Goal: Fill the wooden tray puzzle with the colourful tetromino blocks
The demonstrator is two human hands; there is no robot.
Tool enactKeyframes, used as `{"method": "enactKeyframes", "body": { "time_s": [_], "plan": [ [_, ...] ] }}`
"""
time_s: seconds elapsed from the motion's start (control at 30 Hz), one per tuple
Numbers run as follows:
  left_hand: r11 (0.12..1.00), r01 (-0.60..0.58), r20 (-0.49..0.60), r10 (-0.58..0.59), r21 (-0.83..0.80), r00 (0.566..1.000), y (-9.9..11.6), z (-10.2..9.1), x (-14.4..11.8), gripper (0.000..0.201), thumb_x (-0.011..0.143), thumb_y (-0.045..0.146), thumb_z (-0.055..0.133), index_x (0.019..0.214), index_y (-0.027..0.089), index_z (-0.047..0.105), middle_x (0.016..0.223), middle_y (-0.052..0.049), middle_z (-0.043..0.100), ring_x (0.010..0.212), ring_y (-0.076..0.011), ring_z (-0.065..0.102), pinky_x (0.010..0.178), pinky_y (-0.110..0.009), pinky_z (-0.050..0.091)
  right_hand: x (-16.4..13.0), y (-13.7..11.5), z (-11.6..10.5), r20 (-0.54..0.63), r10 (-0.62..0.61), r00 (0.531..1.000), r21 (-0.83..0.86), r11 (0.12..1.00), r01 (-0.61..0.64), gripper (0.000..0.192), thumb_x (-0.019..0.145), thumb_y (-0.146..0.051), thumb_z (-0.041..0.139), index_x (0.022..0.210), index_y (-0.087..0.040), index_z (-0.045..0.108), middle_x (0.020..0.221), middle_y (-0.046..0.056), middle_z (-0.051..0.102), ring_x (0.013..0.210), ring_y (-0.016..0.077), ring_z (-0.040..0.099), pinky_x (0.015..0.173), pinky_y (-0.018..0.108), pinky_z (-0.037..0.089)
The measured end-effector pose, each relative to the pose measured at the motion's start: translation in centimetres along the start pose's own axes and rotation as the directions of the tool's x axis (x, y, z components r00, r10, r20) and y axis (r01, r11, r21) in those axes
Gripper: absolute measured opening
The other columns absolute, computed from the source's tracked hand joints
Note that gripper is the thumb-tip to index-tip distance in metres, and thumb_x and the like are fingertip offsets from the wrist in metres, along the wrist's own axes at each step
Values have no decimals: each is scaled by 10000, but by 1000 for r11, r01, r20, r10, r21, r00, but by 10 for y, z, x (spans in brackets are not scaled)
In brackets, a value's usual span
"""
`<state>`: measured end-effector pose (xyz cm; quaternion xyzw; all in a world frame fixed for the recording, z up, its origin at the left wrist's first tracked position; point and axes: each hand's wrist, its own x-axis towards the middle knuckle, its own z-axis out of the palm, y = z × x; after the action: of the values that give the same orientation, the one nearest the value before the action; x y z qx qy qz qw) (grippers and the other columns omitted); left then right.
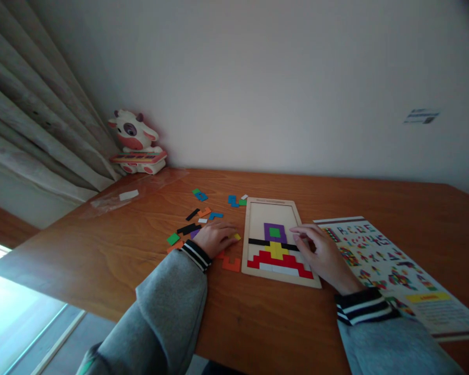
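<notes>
My left hand (217, 237) is low over the loose pieces left of the wooden puzzle board (254, 208). Its thumb and fingertips close around a yellow puzzle piece (237, 237), partly covered. My right hand (320, 250) hovers at the board's right edge, fingers bent and slightly apart, with nothing visible between them. In the board lie white pieces (279, 269) at the bottom, a stepped red row (258, 259), a yellow cross shape (276, 251), a black bar (259, 241) and a purple frame (267, 230) around a green square (274, 232).
Loose orange (231, 264), black (186, 229), green (173, 239) and blue pieces (216, 215) surround my left hand. A printed pattern sheet (391, 260) lies right of the board. A toy cow with a keyboard (138, 143) and clear plastic wrap (109, 202) are at the back left.
</notes>
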<state>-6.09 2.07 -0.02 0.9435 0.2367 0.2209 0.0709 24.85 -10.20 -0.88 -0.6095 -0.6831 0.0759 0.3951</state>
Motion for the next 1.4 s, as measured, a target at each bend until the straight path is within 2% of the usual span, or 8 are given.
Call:
{"method": "enactKeyframes", "body": {
  "time_s": [0.4, 0.63, 0.87, 1.03, 1.1, 1.23, 1.3, 1.4],
  "plan": [
    [954, 207, -177, -247, -216, 953, 3, -5, 3, 269, 772, 402, 785, 928, 185, 753, 804, -34, 649, 692, -143, 621, 659, -264, 542, 0, 3, 1, -11, -23, 1000, -9, 1000, 23, 223, 956, -333, 492, 1084, -224, 639, 1063, 83, 635, 957, 232, 620, 876, 414, 498],
    [713, 288, -198, -514, -639, 835, 18, -6, 10, 422, 758, 519, 762, 919, 130, 738, 783, -64, 729, 647, -148, 667, 575, -249, 555, 3, -10, -3, -41, -24, 999, 4, 1000, 24, 225, 954, -353, 497, 1069, -230, 647, 1064, 88, 650, 940, 232, 621, 852, 412, 510],
    [541, 250, -10, -431, -803, 902, 72, 8, 19, 428, 759, 543, 752, 932, 151, 766, 806, -71, 767, 693, -181, 705, 642, -289, 598, -1, -60, 4, 154, 13, 988, 229, 972, -49, 241, 934, -425, 554, 1075, -256, 651, 955, 43, 713, 815, 192, 662, 739, 326, 546],
    [440, 197, 26, -365, -876, 931, 84, 18, 18, 465, 759, 538, 758, 938, 116, 684, 823, -90, 747, 700, -176, 711, 655, -284, 596, -6, -75, 13, 236, -22, 971, 313, 948, -55, 276, 890, -454, 631, 1094, -271, 660, 1015, 35, 732, 907, 209, 677, 809, 338, 545],
    [513, 177, -27, -366, -840, 930, 80, 14, 19, 448, 801, 535, 722, 946, 120, 642, 780, -69, 725, 662, -155, 693, 608, -255, 573, -5, -75, 13, 252, 13, 968, 346, 932, -103, 238, 907, -445, 606, 1041, -260, 673, 970, 34, 732, 875, 202, 676, 786, 332, 549],
    [933, 52, -123, -102, -355, 987, 52, -9, 16, 265, 910, 416, 634, 924, 157, 688, 889, -91, 730, 844, -191, 686, 784, -318, 560, -2, -63, 10, 187, 156, 970, 433, 873, -224, 239, 897, -447, 605, 966, -222, 647, 862, 42, 707, 771, 187, 670, 693, 314, 568],
    [991, -79, -50, 74, -104, 996, 32, -22, 11, 205, 949, 339, 575, 951, 188, 713, 977, -90, 738, 936, -208, 678, 885, -358, 533, 0, -52, 5, 117, 226, 967, 477, 841, -255, 267, 877, -448, 626, 1021, -224, 635, 929, 58, 713, 820, 198, 682, 714, 329, 586],
    [994, -105, 1, 105, 23, 994, 0, -34, -3, 247, 914, 367, 618, 1055, 187, 712, 1000, -97, 742, 931, -214, 693, 866, -348, 552, 2, -31, -3, 15, 253, 967, 542, 811, -221, 382, 857, -445, 648, 1188, -256, 612, 1188, 73, 684, 1037, 224, 664, 885, 392, 571]
  ]
}}
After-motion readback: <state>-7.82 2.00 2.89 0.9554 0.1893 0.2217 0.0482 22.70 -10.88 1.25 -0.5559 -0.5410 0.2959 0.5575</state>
